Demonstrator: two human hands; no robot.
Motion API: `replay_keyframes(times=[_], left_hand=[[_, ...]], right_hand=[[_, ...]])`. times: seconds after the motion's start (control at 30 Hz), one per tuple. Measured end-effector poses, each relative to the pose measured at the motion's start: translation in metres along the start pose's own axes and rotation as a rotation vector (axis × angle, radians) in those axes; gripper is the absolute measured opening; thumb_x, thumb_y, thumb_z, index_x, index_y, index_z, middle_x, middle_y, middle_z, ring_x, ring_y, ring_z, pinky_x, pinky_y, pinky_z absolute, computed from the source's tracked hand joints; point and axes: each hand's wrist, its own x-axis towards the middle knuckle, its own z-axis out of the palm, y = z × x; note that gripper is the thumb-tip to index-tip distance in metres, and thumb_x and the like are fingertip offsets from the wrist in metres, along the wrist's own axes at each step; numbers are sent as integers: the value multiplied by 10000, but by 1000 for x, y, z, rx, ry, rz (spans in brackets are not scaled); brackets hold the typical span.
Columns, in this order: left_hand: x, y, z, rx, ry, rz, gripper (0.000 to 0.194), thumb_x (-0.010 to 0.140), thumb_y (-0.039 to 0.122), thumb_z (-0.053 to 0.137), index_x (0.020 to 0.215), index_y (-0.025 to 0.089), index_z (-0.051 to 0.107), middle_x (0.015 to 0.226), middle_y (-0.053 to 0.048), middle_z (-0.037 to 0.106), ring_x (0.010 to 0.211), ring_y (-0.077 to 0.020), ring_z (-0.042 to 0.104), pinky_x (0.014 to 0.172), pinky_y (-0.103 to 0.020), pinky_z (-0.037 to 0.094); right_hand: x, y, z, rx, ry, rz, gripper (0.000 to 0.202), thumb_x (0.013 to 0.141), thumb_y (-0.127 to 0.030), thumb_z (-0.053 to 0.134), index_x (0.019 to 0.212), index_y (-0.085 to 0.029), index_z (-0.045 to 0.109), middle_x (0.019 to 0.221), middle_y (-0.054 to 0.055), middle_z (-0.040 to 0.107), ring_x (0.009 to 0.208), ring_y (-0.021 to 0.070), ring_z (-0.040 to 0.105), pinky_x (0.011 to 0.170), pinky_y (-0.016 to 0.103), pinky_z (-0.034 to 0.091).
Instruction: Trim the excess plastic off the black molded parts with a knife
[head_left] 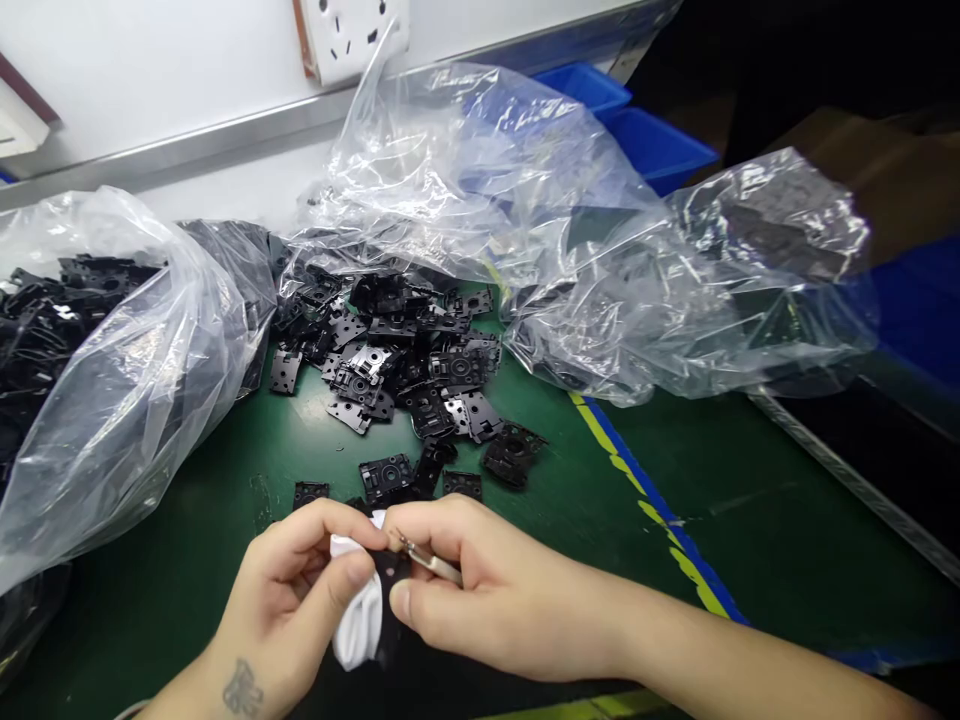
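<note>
My left hand [296, 590] is closed, thumb and forefinger pinching a bunched white cloth [358, 625]. My right hand [487, 590] grips a slim tool with a metal tip and a pale handle [433, 562]; its exact kind is not clear. Between the two hands is a black plastic part [391, 590], partly covered by fingers and cloth. The fingertips of both hands meet at its upper edge. Just beyond them, several similar black parts [386, 475] lie loose on the green mat [600, 520].
A heap of black parts [375, 330] spreads across the mat behind my hands. At left a clear plastic bag [150, 390] holds more of them. Another crumpled clear bag [600, 300] lies at right, before blue bins [652, 145]. A power socket [356, 35] is on the wall.
</note>
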Motion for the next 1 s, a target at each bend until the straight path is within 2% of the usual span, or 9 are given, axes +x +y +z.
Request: replay_keyframes(times=[0.17, 0.27, 0.33, 0.4, 0.47, 0.57, 0.67, 0.83, 1.0], left_hand=[[4, -5, -1, -7, 142, 5, 159, 806, 384, 709, 833, 232, 747, 708, -1, 691, 578, -73, 560, 529, -108, 411], [10, 0, -15, -109, 288, 33, 183, 793, 351, 722, 946, 251, 732, 759, -12, 703, 585, -94, 583, 524, -130, 444], [14, 5, -27, -151, 308, 94, 140, 796, 304, 704, 910, 225, 715, 707, -4, 656, 544, -90, 551, 493, -136, 435], [16, 9, -37, -188, 225, 117, 90, 809, 280, 651, 796, 193, 672, 656, 6, 578, 511, -89, 502, 463, -149, 418], [15, 11, -40, -230, 113, 69, 177, 831, 311, 577, 711, 184, 610, 661, -3, 544, 520, -109, 484, 460, -178, 413], [11, 10, -32, -209, -6, -64, 312, 854, 475, 529, 775, 190, 627, 663, -18, 566, 532, -125, 486, 466, -195, 384], [7, 8, -20, -24, -69, -99, 365, 789, 548, 639, 867, 193, 670, 703, -17, 586, 551, -112, 472, 487, -193, 346], [4, 5, -8, 309, -133, 120, 302, 851, 356, 623, 615, 168, 609, 613, -4, 456, 583, -127, 428, 547, -248, 311], [4, 2, -10, 135, -111, -74, 496, 883, 508, 541, 532, 161, 488, 535, 16, 366, 518, -107, 326, 509, -246, 272]], right_hand=[[5, 2, -4, 119, -5, -55, 129, 746, -204, 542, 666, -179, 444, 555, -88, 345, 506, 63, 280, 453, 199, 227], [5, 1, -11, 243, 19, -173, 135, 741, -201, 573, 657, -174, 470, 534, -93, 364, 472, 53, 273, 431, 188, 211], [4, 0, -15, 291, 41, -207, 129, 742, -206, 586, 663, -173, 490, 501, -100, 370, 436, 50, 268, 408, 188, 201], [3, -1, -16, 297, 55, -197, 143, 738, -216, 601, 656, -175, 491, 469, -112, 352, 404, 46, 255, 394, 189, 192], [2, -1, -16, 289, 65, -173, 165, 730, -225, 613, 647, -179, 479, 464, -117, 337, 396, 42, 246, 392, 189, 182], [1, -3, -13, 253, 88, -132, 175, 729, -229, 614, 646, -178, 469, 492, -111, 342, 427, 44, 253, 411, 188, 187], [-1, -5, -10, 189, 90, -92, 167, 728, -232, 621, 660, -166, 483, 537, -95, 359, 485, 52, 270, 450, 185, 215], [-4, -6, -6, 113, 54, -32, 100, 757, -194, 553, 690, -170, 483, 539, -92, 375, 482, 51, 296, 446, 176, 236], [-4, -7, -5, 94, 28, -24, 109, 763, -185, 551, 682, -170, 479, 525, -94, 374, 474, 51, 305, 442, 173, 237]])
